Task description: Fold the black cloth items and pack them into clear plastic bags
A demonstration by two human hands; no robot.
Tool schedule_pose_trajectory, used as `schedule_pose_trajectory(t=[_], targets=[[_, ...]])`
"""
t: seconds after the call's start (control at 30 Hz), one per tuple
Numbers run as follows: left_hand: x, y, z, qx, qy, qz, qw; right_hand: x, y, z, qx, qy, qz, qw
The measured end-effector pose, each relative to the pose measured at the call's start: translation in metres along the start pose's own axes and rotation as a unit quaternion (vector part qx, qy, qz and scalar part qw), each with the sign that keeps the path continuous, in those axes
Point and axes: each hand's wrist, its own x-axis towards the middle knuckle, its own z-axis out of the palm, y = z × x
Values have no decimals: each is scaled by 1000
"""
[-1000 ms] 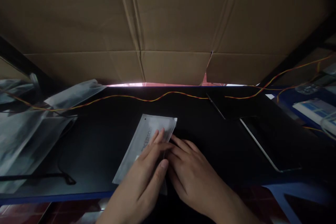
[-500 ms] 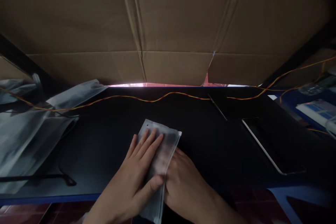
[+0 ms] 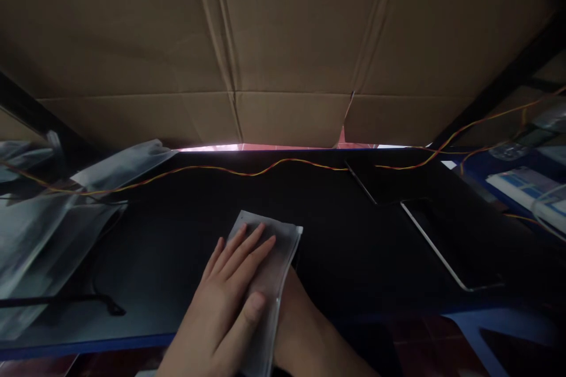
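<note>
A frosted plastic zip bag point(image 3: 283, 242) lies slantwise at the front of the dark table, with its slider at the upper right corner. My left hand point(image 3: 227, 291) rests flat on top of it, fingers stretched out and slightly apart, thumb along the bag. From the right, my right hand point(image 3: 297, 312) reaches underneath the bag; only its wrist side shows, and its fingers are hidden. Whether it grips the bag from below I cannot tell.
More frosted bags point(image 3: 39, 247) lie at the left, near dark-framed eyeglasses point(image 3: 112, 305). Two phones, one dark point(image 3: 365, 179) and one light-edged point(image 3: 451, 247), lie right. A red-yellow wire point(image 3: 198, 168) crosses behind. Cardboard point(image 3: 287, 41) hangs at the back.
My right hand has slid further under the bag, so its knuckles no longer show. The left hand stays flat on the bag. The view has shifted slightly.
</note>
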Motion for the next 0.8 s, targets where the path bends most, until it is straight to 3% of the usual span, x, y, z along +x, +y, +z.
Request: schedule_pose_trajectory(t=[0.13,0.17,0.23,0.37,0.6,0.7,0.8], targets=[[-8,-4,4,29,15,-21,999,-17,2,-32,33,-61,-83,994],[-10,-6,5,32,17,-24,999,-25,6,-40,11,-45,-108,993],[-12,-9,7,42,9,-22,999,-40,15,-50,-55,-5,-91,994],[-9,-10,15,94,-25,10,995,-49,26,-46,-138,18,-58,989],[-8,-13,12,128,-83,46,987,-30,24,-33,-113,2,-110,988],[-7,-13,16,162,-71,27,984,-40,34,-42,-130,34,-106,985],[-6,-10,23,200,-56,18,978,-57,50,-51,-159,102,-48,981]])
